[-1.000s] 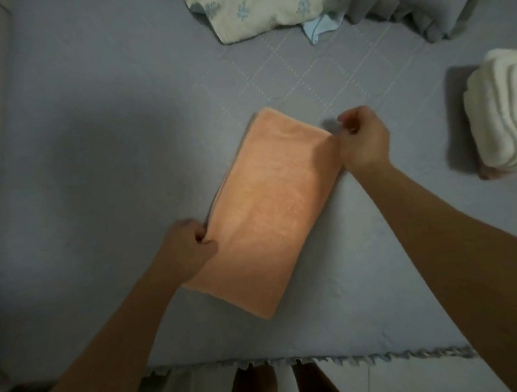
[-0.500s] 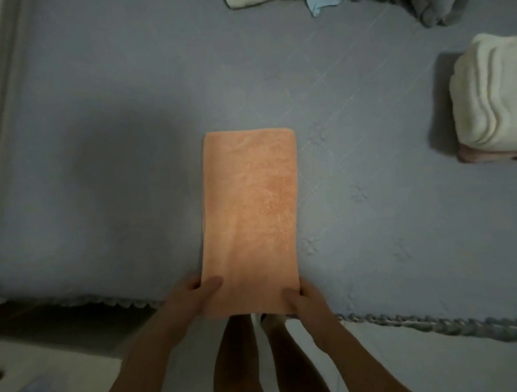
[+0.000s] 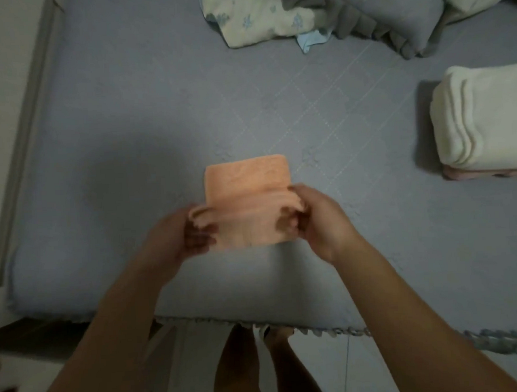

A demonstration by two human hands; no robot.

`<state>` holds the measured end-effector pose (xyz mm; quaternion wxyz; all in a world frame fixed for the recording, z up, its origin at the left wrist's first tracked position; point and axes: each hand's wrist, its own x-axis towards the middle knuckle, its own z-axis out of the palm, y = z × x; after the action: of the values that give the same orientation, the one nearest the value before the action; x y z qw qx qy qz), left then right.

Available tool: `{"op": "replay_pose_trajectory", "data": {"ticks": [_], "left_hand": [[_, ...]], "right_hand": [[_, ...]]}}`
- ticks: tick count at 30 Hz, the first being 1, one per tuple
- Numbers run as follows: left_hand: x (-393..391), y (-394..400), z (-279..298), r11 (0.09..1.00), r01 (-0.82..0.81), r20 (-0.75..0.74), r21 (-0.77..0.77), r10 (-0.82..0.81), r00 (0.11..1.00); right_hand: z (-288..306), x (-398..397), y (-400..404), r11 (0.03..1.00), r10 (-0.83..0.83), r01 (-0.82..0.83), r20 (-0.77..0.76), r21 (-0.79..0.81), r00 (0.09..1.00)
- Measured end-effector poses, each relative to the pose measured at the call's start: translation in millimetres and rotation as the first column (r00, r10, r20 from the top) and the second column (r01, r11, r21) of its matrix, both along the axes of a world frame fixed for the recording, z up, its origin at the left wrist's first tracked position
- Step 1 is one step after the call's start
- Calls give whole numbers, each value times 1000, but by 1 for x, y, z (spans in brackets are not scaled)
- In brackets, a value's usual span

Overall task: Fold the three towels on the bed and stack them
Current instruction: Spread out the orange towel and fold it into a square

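The orange towel [image 3: 248, 193] lies mid-fold on the grey bedspread [image 3: 128, 136], near its front edge. My left hand [image 3: 178, 233] pinches the towel's left corner and my right hand [image 3: 315, 219] pinches its right corner, lifting the near end over the far half. Well right of the towel sits a folded cream towel [image 3: 480, 118] on a pink one [image 3: 486, 173]. If one corner slips or runs ahead, I reckon the fold lands skewed and stacks badly.
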<state>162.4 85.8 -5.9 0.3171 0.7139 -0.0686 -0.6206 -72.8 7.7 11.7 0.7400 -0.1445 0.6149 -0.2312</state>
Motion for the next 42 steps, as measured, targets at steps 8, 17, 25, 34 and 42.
{"op": "replay_pose_trajectory", "data": {"ticks": [8,17,25,34,42], "left_hand": [[21,-48,-71,910,411,473,-49,-341,812],[4,-34,-74,953,252,399,-170,-168,901],[2,-32,-89,984,177,401,-27,-152,904],[12,-11,-78,988,94,-40,121,-89,995],[-67,-60,-23,1000,16,-188,-22,-19,982]], "right_hand": [[-70,5,-35,920,215,-363,-586,-147,781],[-73,24,-22,848,129,-433,-674,-305,728],[-100,28,-39,892,241,-451,-810,-31,534],[-71,6,0,937,344,-305,-319,169,883],[-14,-57,-22,982,184,-191,-312,8,932]]}}
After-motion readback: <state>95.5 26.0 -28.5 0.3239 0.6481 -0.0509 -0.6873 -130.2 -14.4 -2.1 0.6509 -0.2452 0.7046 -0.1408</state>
